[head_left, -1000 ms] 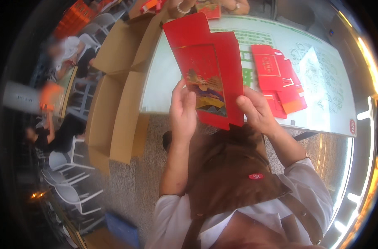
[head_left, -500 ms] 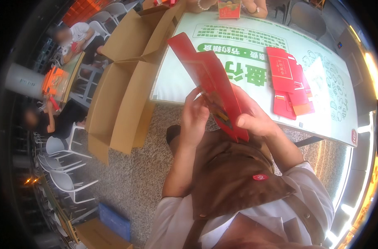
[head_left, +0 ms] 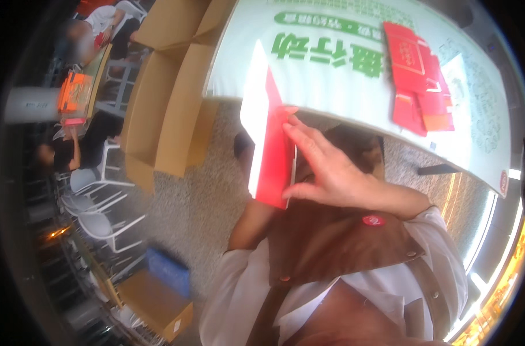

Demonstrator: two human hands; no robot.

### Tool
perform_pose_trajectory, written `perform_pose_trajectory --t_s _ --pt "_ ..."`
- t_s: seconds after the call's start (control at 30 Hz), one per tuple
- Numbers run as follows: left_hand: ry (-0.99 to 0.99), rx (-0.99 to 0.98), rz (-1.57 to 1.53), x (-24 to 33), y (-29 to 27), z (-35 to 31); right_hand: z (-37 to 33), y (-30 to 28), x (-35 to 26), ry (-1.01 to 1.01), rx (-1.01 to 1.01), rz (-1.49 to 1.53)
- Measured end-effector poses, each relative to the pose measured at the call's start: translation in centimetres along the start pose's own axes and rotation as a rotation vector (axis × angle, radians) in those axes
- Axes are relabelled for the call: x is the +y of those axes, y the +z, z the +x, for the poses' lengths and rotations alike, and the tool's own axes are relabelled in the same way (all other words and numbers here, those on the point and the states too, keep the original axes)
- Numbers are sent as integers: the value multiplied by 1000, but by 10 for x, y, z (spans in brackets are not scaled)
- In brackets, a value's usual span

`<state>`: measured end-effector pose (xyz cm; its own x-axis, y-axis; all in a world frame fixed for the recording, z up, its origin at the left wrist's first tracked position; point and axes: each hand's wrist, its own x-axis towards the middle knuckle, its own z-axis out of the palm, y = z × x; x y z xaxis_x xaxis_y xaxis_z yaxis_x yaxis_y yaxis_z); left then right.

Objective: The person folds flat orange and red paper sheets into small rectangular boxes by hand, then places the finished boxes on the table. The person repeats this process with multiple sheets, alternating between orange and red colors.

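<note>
A red folding paper box (head_left: 274, 150) with a white inner flap (head_left: 255, 98) stands upright before my apron, side on to me. My right hand (head_left: 326, 167) lies at its right edge, the thumb low and the fingers higher up, gripping it. Behind the box my left hand is hidden; only my left forearm (head_left: 251, 225) shows, running up to the box's lower end. On the table to the right lies an overlapping pile of flat red boxes (head_left: 415, 69), several of them with gold print.
The white table (head_left: 239, 75) with green print has its near edge just beyond my hands. Open brown cartons (head_left: 176, 109) stand at its left. Further left are grey chairs (head_left: 95, 225) and two seated people. A blue bin (head_left: 169, 271) and another carton (head_left: 153, 303) are at the lower left.
The red box has turned, from its printed face to its side and white inner flap, and moved left. My left hand has gone behind it. The view has shifted, with the table higher.
</note>
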<state>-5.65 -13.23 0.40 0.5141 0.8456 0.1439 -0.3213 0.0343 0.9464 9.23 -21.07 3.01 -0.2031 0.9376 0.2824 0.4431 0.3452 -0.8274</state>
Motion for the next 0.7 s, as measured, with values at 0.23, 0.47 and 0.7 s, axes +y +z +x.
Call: perform_pose_trajectory --t_s 0.23,0.47,0.7 --pt "-245 203 -47 15 20 -20 9 -35 -9 -222 99 -14" --pt "-350 73 -60 -1 21 -7 26 -69 -9 -289 -9 -12" --pt "-382 36 24 -20 5 7 29 -99 -7 -161 -196 -201"
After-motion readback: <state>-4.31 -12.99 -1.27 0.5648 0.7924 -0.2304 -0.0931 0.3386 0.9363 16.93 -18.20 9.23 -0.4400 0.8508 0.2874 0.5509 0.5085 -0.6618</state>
